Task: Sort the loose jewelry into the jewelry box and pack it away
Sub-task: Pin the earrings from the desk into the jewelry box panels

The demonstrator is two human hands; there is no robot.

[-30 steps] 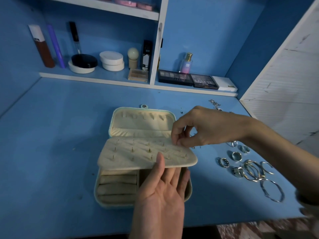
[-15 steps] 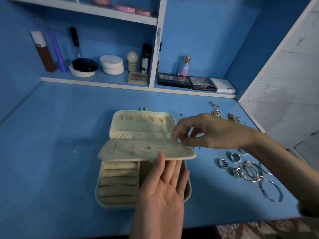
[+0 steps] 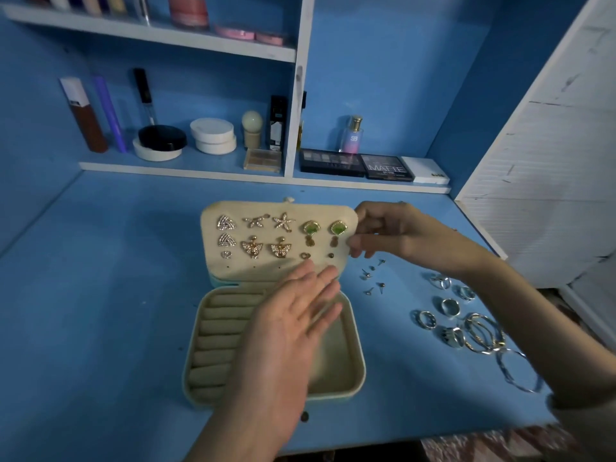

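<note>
Nearest the camera, the left hand lay palm up over the open box, fingers straight and slightly spread, holding nothing, their tips just short of the lower edge of the panel. The box sat mid-table. Under that hand its base looked unfilled: the ring rolls on the left carried no rings, and what showed of the open compartment on the right looked bare. To the right of the box, well apart from it, bangles and rings lay loose on the table. A few small studs were scattered nearer, just beside the box's right side. Farther back the panel stood raised toward the lid, with pairs of earrings pinned across its upper rows and its bottom row of holes open. The right hand pinched the panel's right edge between thumb and curled fingers. Behind, a shelf held cosmetics. By this showing, the larger earrings were sorted; the studs, rings and bangles were yet to go in, and the box was yet to be closed and put away. Roughly half the job seemed to remain.
</note>
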